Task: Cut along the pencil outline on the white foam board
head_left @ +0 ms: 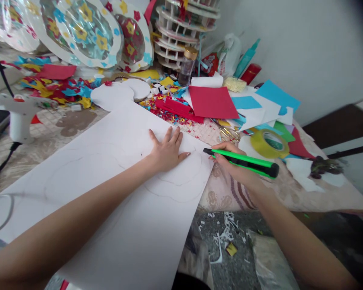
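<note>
A large white sheet (87,169) with faint drawn curves lies over the table and hangs past its near edge. My left hand (166,151) rests flat on it, fingers spread, beside a curved outline. In my right hand (226,157) is a green and black utility knife (245,161), gripped near its front end. Its black tip points left over the sheet's right corner, close to the drawn line. Whether the blade touches the sheet I cannot tell.
Behind the sheet lie red foam pieces (213,102), colored scraps and white discs (111,96). A tape roll (269,143) sits at right, a glue gun (19,117) at left. Decorated oval frames (121,36) and a tiered white stand (169,50) are at the back. White shavings (226,229) litter the floor.
</note>
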{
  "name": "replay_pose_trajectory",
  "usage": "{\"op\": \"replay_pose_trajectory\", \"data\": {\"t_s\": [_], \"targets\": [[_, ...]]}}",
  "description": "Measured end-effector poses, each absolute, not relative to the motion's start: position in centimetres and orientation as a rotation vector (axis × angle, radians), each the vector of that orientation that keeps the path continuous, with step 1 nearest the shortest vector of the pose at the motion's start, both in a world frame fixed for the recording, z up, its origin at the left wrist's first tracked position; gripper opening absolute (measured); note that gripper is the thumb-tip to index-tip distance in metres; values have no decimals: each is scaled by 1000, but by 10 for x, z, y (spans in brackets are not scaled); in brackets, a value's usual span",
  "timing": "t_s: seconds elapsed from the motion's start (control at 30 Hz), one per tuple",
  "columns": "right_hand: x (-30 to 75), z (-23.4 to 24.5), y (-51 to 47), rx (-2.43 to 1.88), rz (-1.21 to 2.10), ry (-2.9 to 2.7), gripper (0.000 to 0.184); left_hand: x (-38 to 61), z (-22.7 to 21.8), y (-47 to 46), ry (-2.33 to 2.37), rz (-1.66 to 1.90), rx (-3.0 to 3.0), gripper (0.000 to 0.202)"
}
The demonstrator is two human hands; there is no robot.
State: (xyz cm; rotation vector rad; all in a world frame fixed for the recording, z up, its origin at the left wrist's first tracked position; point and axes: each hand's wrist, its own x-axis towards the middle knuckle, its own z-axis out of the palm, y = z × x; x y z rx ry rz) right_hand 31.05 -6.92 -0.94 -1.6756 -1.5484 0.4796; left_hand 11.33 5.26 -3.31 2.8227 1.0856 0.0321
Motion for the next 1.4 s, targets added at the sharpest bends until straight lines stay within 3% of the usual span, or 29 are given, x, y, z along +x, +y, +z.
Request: {"op": "replay_pose_trajectory", "data": {"t_s": [0.83,1.07,1.17,1.27,1.4], "targets": [[276,-39,-109,-1795,327,-1203,18,108,-23,57,1007,13,2782,73],[277,-35,-111,-1808,294,-1255,17,24,15,0,546,-276,2681,89],[276,-32,-110,-1815,252,-1280,16,-27,15,-38,397,-239,2667,98],[274,-30,-110,-1804,237,-1266,16,-69,0,-47,606,-66,2720,95],[274,-32,-111,-1800,255,-1224,18,-110,-19,-16,1505,253,2634,68]]}}
